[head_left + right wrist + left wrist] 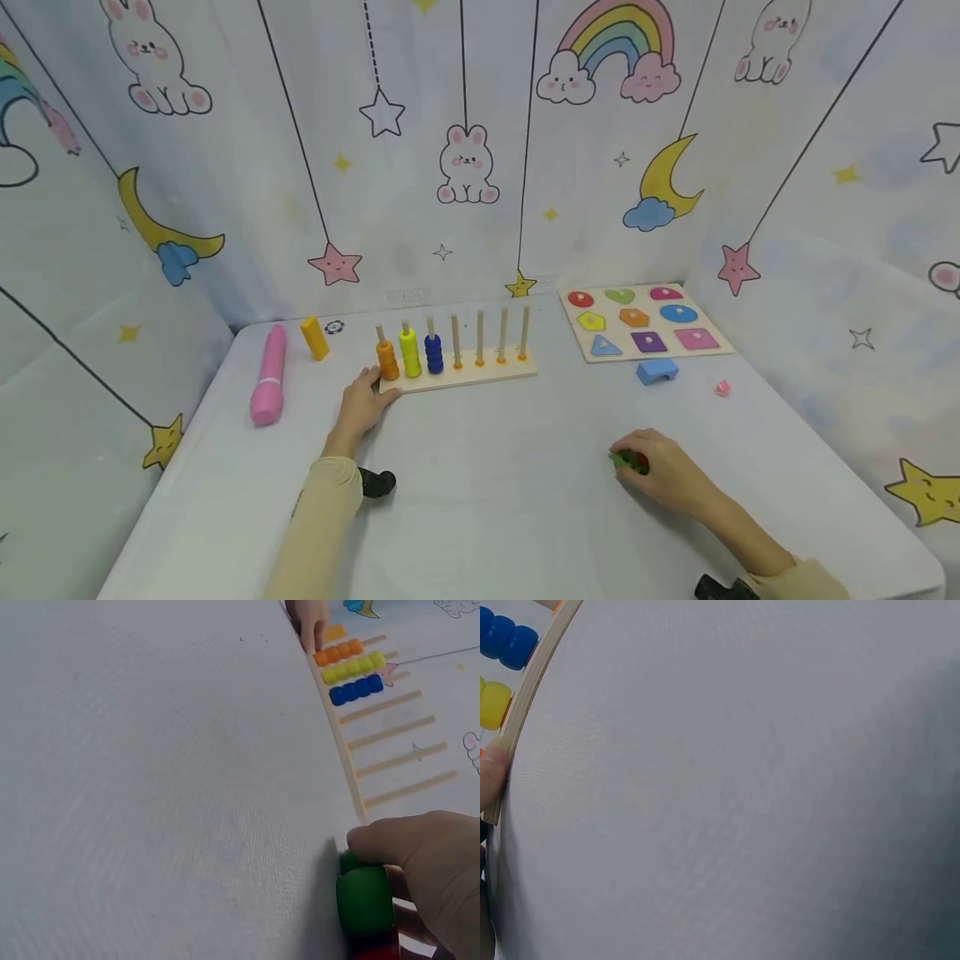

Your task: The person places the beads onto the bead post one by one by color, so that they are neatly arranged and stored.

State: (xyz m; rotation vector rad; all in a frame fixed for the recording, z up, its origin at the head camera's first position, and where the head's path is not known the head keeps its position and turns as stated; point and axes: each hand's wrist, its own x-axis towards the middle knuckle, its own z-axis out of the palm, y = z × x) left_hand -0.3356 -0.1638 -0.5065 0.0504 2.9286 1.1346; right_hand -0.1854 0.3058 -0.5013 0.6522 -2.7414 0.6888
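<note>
My left hand (363,408) grips the left end of a wooden bead-stacking board (480,377), its thumb (490,771) at the front edge. Three of the board's pegs carry stacks: orange beads (387,360), yellow beads (409,353) and blue beads (434,354). The other pegs, to the right, are bare. Low over the right side of the table, my right hand (663,471) holds green beads (364,900) and red beads (379,952) between thumb and fingers. The hand hides part of them.
A shape puzzle board (637,321) lies at the back right, with a blue block (657,371) and a small pink piece (722,388) before it. At the left are a pink stick-like toy (268,375) and an orange block (314,338). Printed cloth walls surround the white table (495,492).
</note>
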